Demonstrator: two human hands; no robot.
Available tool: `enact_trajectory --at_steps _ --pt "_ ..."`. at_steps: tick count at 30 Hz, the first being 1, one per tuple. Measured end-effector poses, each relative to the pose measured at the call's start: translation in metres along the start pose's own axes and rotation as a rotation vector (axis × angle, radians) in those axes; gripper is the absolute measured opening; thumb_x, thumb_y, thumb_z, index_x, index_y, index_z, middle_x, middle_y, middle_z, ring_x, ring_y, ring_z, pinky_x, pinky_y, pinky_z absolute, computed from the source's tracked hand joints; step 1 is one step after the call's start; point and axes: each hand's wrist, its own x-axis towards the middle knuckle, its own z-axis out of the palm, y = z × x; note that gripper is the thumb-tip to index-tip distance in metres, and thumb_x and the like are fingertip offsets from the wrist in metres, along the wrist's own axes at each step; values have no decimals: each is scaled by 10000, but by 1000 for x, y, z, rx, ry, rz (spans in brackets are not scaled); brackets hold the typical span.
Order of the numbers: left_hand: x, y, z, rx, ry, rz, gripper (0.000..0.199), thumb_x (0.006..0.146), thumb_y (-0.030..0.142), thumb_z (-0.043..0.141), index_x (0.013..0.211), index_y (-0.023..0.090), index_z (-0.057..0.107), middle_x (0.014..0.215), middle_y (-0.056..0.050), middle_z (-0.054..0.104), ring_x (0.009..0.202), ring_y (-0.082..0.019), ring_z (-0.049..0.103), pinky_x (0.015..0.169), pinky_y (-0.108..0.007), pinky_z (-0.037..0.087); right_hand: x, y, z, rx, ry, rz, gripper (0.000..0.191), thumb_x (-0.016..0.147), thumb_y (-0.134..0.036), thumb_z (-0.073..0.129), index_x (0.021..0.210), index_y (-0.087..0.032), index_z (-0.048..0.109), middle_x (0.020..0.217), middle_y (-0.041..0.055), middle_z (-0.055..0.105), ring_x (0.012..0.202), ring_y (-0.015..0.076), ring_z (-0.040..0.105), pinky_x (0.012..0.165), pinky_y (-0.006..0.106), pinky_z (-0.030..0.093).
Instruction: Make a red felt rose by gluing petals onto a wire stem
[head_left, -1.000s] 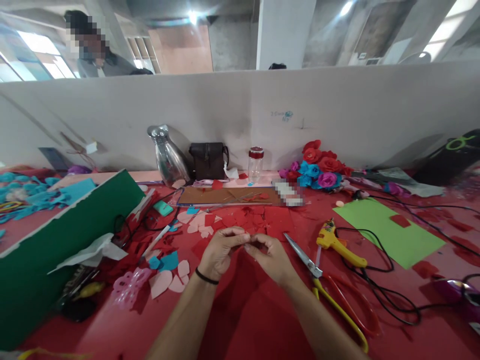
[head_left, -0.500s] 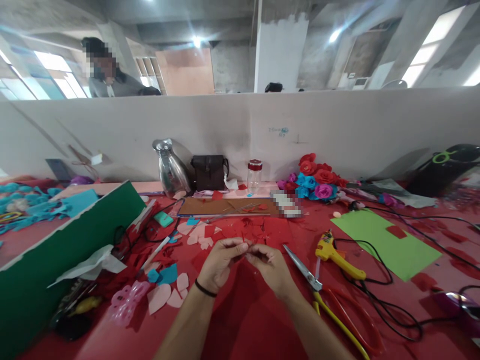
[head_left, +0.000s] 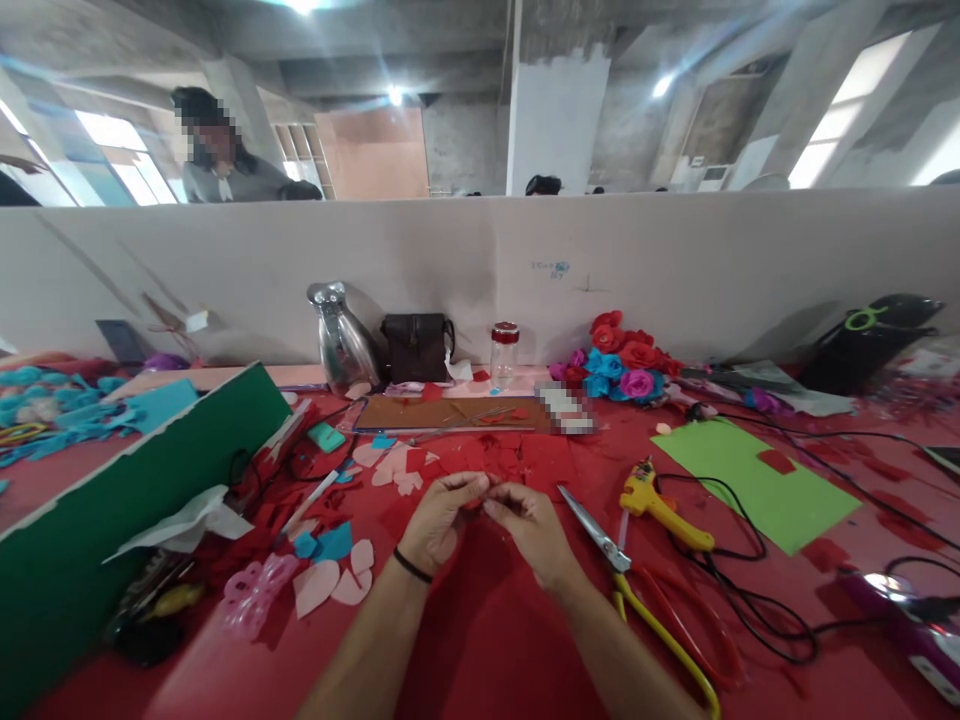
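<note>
My left hand (head_left: 446,515) and my right hand (head_left: 529,525) meet over the middle of the red tabletop, fingertips pinched close together. Between them is a small red paper piece (head_left: 478,502), mostly hidden by the fingers. Scissors (head_left: 619,560) with one yellow and one red handle lie just right of my right hand. Further right rests a yellow glue gun (head_left: 664,507) with its black cord. Left of my left hand are pink paper petals (head_left: 316,585) and scraps of blue paper (head_left: 334,542). More red scraps (head_left: 510,455) lie beyond my fingers.
A steel jug (head_left: 341,340), a dark bag (head_left: 416,347) and a glass jar (head_left: 505,358) stand along the partition. Paper roses (head_left: 626,360) lie at the back right, near a green sheet (head_left: 757,480). A green board (head_left: 150,480) stands at left. A person (head_left: 225,165) is beyond the partition.
The view has shifted slightly, so the things at right appear further left. My fingers have moved a little around the red piece, and its upright tip no longer shows above them.
</note>
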Motion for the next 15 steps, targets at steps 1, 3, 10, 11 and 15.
enact_trajectory --at_steps 1,3,10,11,15 --pt "1 -1 -1 -1 -11 0 279 453 251 850 658 117 714 644 -39 661 589 -108 552 583 -234 436 0 0 -1 21 -2 9 152 675 -334 656 700 -184 663 680 6 653 656 156 569 668 273 454" --pt "2 -4 -2 -1 -30 5 274 470 241 843 682 117 722 644 -43 666 586 -111 554 575 -234 435 0 0 -2 45 -7 20 148 670 -327 655 693 -182 666 666 4 648 647 152 564 666 272 445" --pt "5 -13 -6 -33 22 22 271 425 210 854 629 118 701 600 -11 649 548 -89 540 538 -206 426 0 3 -1 43 -11 12 147 650 -310 658 709 -176 670 676 -2 652 634 138 561 677 268 437" --pt "3 -14 -6 -46 36 26 273 416 206 857 622 121 698 601 -7 649 549 -87 541 543 -205 430 -1 4 0 29 -15 4 150 653 -309 654 720 -175 671 693 2 658 644 141 566 687 272 441" --pt "-12 -18 -4 -90 38 73 264 442 211 851 643 123 703 612 -7 656 574 -84 552 574 -194 443 -11 2 5 -67 -34 -90 138 700 -293 606 747 -175 661 733 12 666 690 154 578 707 277 453"
